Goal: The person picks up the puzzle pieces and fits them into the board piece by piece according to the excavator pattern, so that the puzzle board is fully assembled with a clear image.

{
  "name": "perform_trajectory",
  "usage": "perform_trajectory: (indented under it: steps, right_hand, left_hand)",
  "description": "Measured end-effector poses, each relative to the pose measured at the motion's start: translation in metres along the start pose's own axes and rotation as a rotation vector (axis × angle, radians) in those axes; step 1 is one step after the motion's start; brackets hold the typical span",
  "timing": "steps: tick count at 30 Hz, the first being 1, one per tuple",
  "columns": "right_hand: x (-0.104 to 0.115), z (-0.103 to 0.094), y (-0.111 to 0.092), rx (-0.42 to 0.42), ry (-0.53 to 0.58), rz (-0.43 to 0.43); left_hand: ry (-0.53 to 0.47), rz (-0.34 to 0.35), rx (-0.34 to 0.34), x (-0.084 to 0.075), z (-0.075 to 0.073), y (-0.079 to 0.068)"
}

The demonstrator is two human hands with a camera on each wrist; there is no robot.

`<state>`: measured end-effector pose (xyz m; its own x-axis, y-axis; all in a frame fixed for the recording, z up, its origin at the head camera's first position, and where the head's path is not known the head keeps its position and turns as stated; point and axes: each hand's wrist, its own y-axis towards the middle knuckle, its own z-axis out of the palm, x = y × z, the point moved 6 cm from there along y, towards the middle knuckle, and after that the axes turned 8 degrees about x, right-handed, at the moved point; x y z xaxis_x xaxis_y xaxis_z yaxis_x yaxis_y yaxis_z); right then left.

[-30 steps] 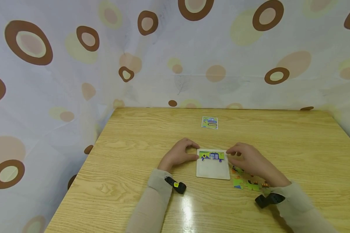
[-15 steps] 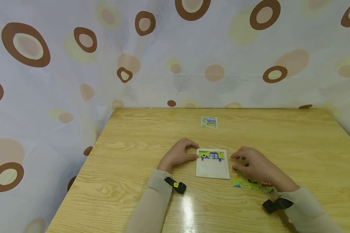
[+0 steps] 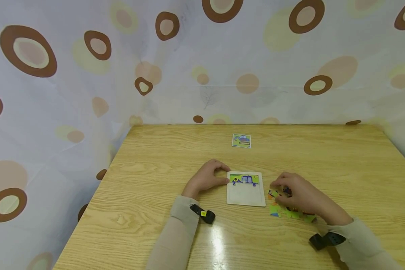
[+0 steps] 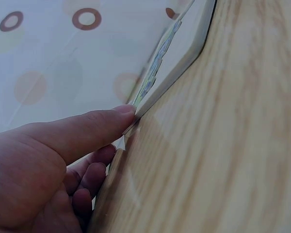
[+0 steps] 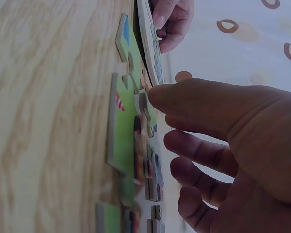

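Observation:
A pale square puzzle board (image 3: 245, 197) lies in front of me, with a strip of joined picture pieces (image 3: 249, 180) along its far side. My left hand (image 3: 205, 177) holds the board by its left side, index finger at the far corner and thumb on the edge; the left wrist view shows the thumb (image 4: 121, 110) on the rim. My right hand (image 3: 300, 193) hovers over loose jigsaw pieces (image 3: 293, 214) to the board's right, fingers loosely bent and holding nothing. In the right wrist view, its thumb tip is right by a green piece (image 5: 149, 114); the hand partly hides the pieces in the head view.
Beyond the board lies a small picture card (image 3: 241, 141) showing a blue digger. The wooden table (image 3: 162, 157) meets a wall covering (image 3: 175, 101) patterned with circles at its far edge. Black wrist cameras (image 3: 207, 216) are strapped over both sleeves.
My right hand has drawn back from the board's right edge, moving right and nearer to me over the loose pieces. The left hand and the board stay in place.

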<state>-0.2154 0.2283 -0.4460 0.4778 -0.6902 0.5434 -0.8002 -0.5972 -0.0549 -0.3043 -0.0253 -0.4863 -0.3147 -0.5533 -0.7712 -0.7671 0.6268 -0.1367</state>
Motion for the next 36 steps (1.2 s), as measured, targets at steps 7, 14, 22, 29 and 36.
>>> perform_trajectory:
  steps: [7, 14, 22, 29, 36]
  right_hand:
    - [-0.001, 0.005, 0.000, 0.050, 0.018, -0.039]
    - [0.000, 0.007, 0.001, 0.072, 0.031, -0.038]
    - [0.002, 0.005, 0.003, 0.083, 0.008, 0.010]
    - [0.006, 0.000, 0.004, 0.033, 0.015, 0.028]
    - [0.014, 0.000, 0.008, 0.020, 0.001, -0.021]
  left_hand:
    - [-0.005, 0.002, 0.003, -0.002, -0.001, 0.000]
    - [-0.001, 0.007, 0.000, -0.001, -0.001, 0.000]
    - [0.004, 0.009, -0.002, -0.002, 0.000, 0.001]
    - [0.007, 0.013, -0.002, -0.002, -0.001, 0.000]
    - [0.004, 0.014, -0.003, -0.002, 0.000, 0.001]
